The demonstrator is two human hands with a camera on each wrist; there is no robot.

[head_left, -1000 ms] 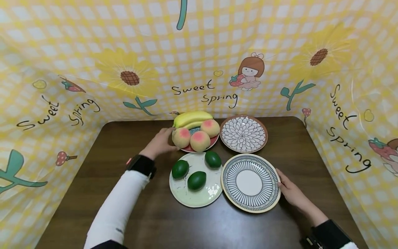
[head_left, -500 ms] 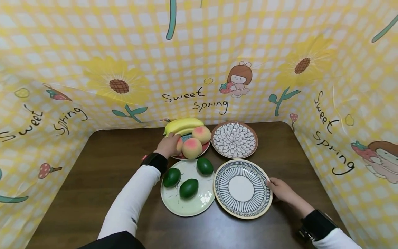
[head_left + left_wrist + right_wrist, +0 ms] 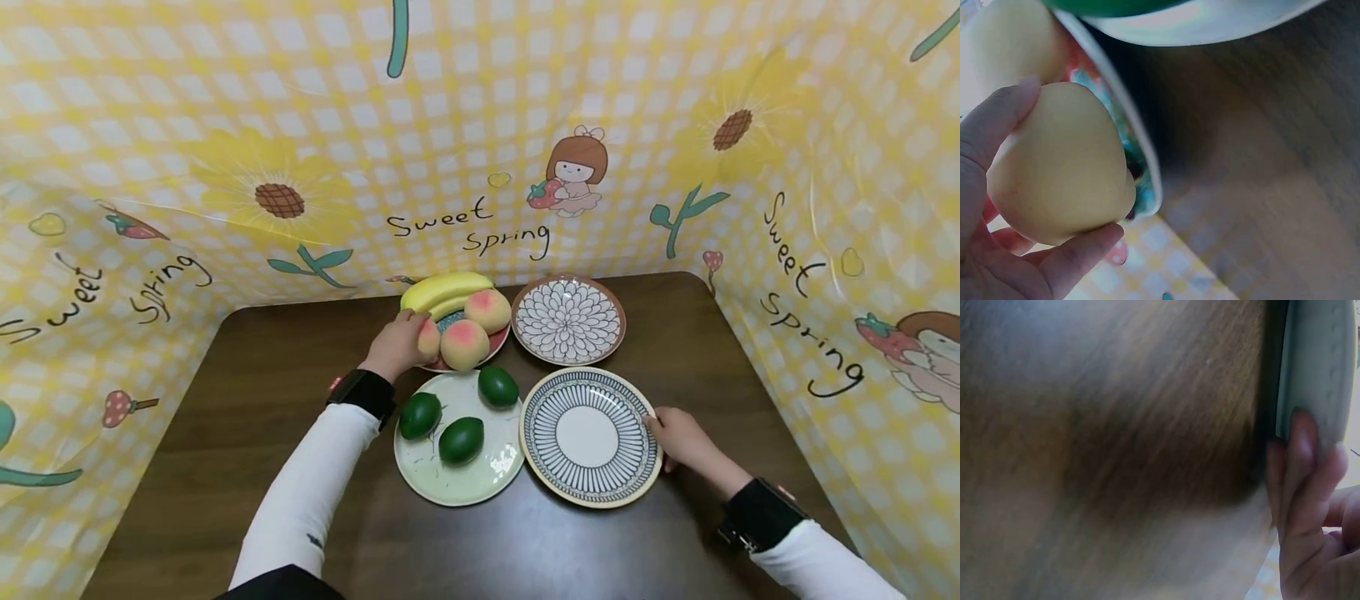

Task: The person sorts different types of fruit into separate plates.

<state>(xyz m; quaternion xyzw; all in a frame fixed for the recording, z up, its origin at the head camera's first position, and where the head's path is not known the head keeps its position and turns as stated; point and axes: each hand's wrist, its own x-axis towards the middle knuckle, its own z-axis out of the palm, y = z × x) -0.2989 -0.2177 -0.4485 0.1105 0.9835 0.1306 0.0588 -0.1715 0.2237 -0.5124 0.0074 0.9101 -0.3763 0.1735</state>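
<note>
From here I see the right hand (image 3: 684,437), right of the green plate (image 3: 465,485), pinching the rim of the striped plate (image 3: 587,436); that looks stiff and breakable, so the edge suits. Beyond the green plate, the left hand (image 3: 396,346) curls fingers and thumb round the leftmost peach (image 3: 1063,165), at the red plate (image 3: 498,339); probably light, best held by its sides. Whether it's lifted, I can't tell.

Head view: from above, facing forward and down over worktop (image 3: 570,554). Left wrist: very near peach (image 3: 1063,165), shared with head. Right wrist: low, close to plate (image 3: 1316,359) rim.
</note>
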